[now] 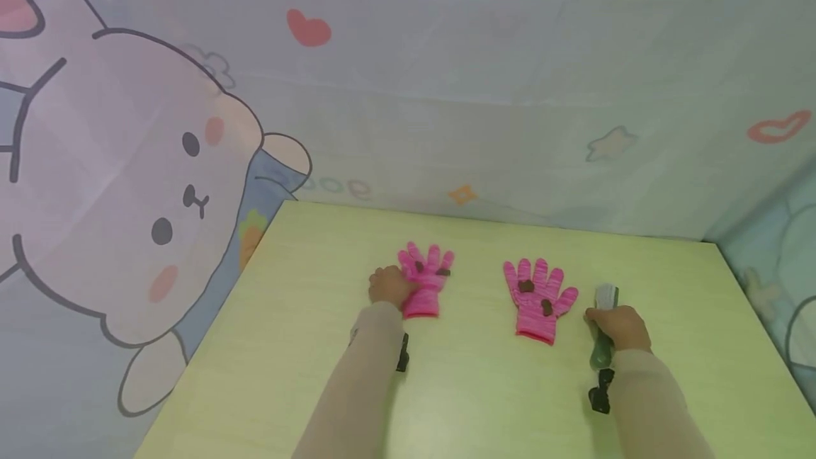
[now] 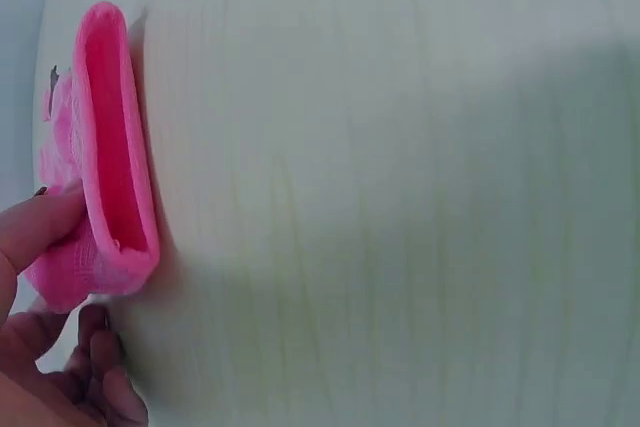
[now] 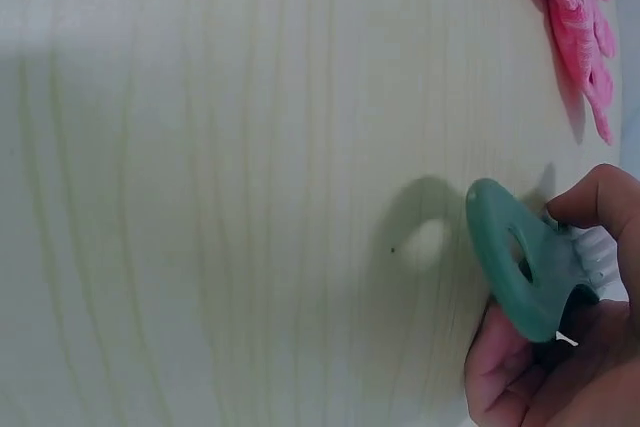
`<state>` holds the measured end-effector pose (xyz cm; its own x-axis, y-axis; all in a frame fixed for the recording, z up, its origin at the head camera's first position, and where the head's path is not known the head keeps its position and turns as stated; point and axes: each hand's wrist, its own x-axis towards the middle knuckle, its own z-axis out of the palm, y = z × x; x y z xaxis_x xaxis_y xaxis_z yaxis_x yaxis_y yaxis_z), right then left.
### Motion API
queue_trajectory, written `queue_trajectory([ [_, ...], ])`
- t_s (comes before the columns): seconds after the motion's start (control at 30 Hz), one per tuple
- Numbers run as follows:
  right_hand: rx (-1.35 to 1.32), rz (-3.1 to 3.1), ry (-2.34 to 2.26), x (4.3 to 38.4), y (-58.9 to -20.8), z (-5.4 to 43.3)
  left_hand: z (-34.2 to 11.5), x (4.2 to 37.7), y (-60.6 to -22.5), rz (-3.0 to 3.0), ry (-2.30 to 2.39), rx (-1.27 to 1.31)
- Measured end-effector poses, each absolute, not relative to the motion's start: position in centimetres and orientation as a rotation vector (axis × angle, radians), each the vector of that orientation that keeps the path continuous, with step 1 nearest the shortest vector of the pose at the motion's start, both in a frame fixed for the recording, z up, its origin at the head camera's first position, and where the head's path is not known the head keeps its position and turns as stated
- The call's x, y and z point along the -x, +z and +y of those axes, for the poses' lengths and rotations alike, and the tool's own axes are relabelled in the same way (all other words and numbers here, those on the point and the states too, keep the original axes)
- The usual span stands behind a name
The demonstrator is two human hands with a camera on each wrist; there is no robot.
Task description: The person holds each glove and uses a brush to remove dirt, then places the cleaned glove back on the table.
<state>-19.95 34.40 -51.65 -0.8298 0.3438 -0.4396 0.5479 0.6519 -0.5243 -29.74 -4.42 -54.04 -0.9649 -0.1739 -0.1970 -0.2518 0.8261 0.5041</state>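
At the left, my left hand [image 1: 389,285] pinches the side of a pink knitted glove [image 1: 422,299] with brown patches, thumb on top and a finger underneath. The glove's cuff [image 2: 130,187] gapes open toward the camera in the left wrist view. A second pink glove [image 1: 535,303], also with brown patches, lies on the table with its fingers pointing away. To the right of it, my right hand [image 1: 625,328] grips a brush with a green handle [image 3: 500,247] and pale bristles [image 1: 607,296]. The holed end of the handle sticks out toward the wrist.
The pale yellow-green table [image 1: 484,402] has its far edge against a hanging cloth [image 1: 459,91] printed with hearts and a large cartoon rabbit [image 1: 191,218]. More printed cloth [image 1: 790,232] hangs at the right side. Black wrist devices [image 1: 601,392] sit beside the sleeves.
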Motion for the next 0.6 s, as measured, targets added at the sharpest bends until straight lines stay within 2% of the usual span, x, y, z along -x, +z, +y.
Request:
queue_trajectory([
  [0.37, -0.816, 2.596, -0.987, 19.6, -52.2, 35.1, -5.4, 29.9, -53.2, 2.339, 1.716, 0.505],
  [0.6, -0.971, 2.544, -1.286, 19.3, -53.2, 35.7, -5.9, 29.7, -53.1, 2.037, 1.908, 0.580],
])
